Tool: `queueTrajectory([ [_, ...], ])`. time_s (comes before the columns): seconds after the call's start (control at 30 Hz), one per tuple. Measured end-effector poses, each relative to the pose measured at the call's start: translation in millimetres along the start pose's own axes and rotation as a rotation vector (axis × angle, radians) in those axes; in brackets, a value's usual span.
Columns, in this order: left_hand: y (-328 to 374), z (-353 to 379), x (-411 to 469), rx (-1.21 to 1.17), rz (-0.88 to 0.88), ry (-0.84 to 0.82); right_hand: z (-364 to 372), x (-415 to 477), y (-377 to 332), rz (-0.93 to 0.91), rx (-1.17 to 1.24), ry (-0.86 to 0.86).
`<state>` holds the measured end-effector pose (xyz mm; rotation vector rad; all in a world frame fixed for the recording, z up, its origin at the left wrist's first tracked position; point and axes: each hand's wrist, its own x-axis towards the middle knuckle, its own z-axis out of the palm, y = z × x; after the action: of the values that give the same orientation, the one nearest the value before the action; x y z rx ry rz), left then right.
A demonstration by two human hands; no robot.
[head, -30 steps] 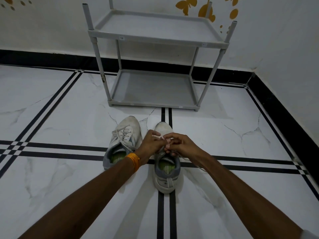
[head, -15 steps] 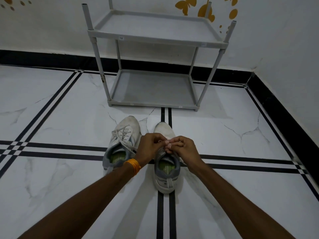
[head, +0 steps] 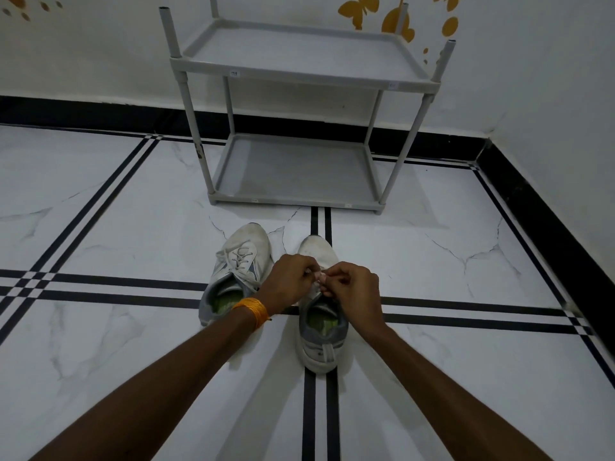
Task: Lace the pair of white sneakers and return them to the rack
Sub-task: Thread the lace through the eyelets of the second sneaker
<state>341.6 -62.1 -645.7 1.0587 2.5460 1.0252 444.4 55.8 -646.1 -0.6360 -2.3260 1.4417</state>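
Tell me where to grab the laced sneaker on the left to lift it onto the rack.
Probably the heel collar of the left sneaker, coming from your side and above: its toe points at the rack, the heel is nearest you and the opening faces up, so fingers can hook inside, thumb outside the heel.

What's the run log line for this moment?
step: lacing | left hand and right hand: pinching lace over right sneaker | left sneaker: laced, on floor | rack: holds neither yet
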Motion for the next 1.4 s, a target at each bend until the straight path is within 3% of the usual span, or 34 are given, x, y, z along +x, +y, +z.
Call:
queueTrajectory([
  [0.17, 4, -8, 2, -0.122, -0.133, -0.152, -4, -1, 0, 0.067, 0.131, -0.029],
  [0.23, 6, -12, 4, -0.332, -0.311, -0.244, -6, 2, 2, 0.115, 0.207, -0.037],
  [0.37, 6, -20, 4, -1.005, -0.737, -0.521, -6, 5, 8, 0.234, 0.448, -0.142],
  [0.5, 5, -20, 7, -1.172, -0.899, -0.534, -7, 6, 10, 0.166, 0.417, -0.202],
  [0.63, 6, -15, 12, -1.095, -0.884, -0.468, -13, 6, 4, -0.04, 0.078, -0.244],
  [0.77, 3, -10, 15, -0.954, -0.836, -0.411, -11, 10, 0, -0.326, -0.22, -0.117],
  [0.87, 1, -9, 14, -0.929, -0.819, -0.38, -11, 12, 4, -0.441, -0.536, -0.067],
  [0.93, -1, -9, 13, -0.911, -0.815, -0.344, -13, 12, 9, -0.435, -0.558, -0.092],
  [1.1, -18, -19, 0, -0.727, -0.774, -0.115, -37, 7, 26, -0.271, -0.345, -0.205],
  [1.3, -25, -10, -12, -0.398, -0.398, 0.042, -45, -14, 48, -0.188, -0.425, -0.234],
  [1.4, -29, -10, -16, -0.422, -0.27, 0.028, -38, -12, 38, 0.017, -0.233, -0.209],
])
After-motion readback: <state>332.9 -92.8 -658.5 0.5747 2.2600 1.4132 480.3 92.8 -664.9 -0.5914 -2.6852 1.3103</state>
